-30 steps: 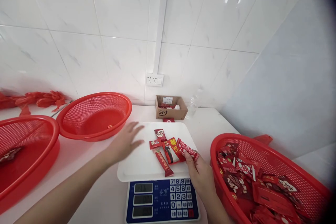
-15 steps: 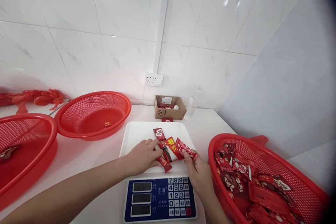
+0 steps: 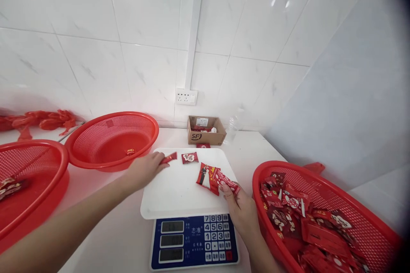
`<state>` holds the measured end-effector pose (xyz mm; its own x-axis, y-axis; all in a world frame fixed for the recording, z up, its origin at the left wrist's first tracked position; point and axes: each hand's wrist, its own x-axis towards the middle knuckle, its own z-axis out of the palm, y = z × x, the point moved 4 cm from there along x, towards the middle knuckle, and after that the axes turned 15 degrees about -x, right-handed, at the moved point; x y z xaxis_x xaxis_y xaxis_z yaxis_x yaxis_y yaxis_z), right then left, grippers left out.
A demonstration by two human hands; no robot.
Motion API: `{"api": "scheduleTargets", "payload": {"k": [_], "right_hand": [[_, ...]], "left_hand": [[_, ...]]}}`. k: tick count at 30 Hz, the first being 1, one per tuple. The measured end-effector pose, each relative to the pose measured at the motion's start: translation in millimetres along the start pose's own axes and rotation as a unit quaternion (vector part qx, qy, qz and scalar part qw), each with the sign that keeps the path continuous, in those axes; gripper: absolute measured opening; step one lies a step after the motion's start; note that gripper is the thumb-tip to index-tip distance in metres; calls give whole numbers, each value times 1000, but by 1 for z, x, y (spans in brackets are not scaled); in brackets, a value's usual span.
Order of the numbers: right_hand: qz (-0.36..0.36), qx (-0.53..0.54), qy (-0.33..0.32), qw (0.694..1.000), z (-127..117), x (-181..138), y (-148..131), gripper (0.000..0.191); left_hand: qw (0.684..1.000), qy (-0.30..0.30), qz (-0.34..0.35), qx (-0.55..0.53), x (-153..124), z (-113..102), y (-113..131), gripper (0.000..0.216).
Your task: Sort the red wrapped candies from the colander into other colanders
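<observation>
A slim red wrapped snack packet (image 3: 170, 158) is pinched in my left hand (image 3: 144, 172), above the left back corner of the white weighing tray (image 3: 169, 200). My right hand (image 3: 241, 211) grips red snack packets at the tray's right side: a bright red patterned one (image 3: 226, 181) overlaps a red packet printed with a couple (image 3: 206, 179). Whether that second packet is gripped too or only rests there, I cannot tell. Toward the back of the tray lies a dark red packet (image 3: 190, 158). The scale's blue keypad panel (image 3: 195, 243) faces me.
At right stands a red basket (image 3: 265, 175) full of packets. Two more red baskets (image 3: 112, 115) (image 3: 60, 153) stand at left, holding few packets. Behind the scale are a cardboard box (image 3: 208, 137) and a clear bottle (image 3: 232, 128). Red plastic bags (image 3: 48, 119) lie far left.
My left hand has moved left and away from the packets, carrying the slim red one. The dark red packet has turned and shifted slightly. My right hand stays nearly in place.
</observation>
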<state>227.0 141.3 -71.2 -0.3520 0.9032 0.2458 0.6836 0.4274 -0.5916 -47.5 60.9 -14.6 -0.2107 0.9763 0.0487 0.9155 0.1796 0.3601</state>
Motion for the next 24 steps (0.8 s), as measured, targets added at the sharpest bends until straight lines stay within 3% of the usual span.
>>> {"api": "scheduleTargets", "payload": {"k": [6,9,11,14,18,24], "right_hand": [[5,14,1,1000,-1,0,-2,46],[8,25,-1,1000,-1,0,-2,46],[13,34,-1,999,0,0,0,48],[34,43,9,998,2,-1,5,51],[73,86,42,993,2,-2,12,57],[73,136,82,985,-2,-3,10,56]], "left_hand": [[988,88,-122,20,11,-51,-72,38],[986,96,-135,31,17,-59,-95,31],[989,97,-105,33,22,-54,-93,32],[997,79,-13,16,30,-34,-65,36],[993,11,111,-29,43,7,-6,47],[982,-49,169,-76,62,56,71,44]]}}
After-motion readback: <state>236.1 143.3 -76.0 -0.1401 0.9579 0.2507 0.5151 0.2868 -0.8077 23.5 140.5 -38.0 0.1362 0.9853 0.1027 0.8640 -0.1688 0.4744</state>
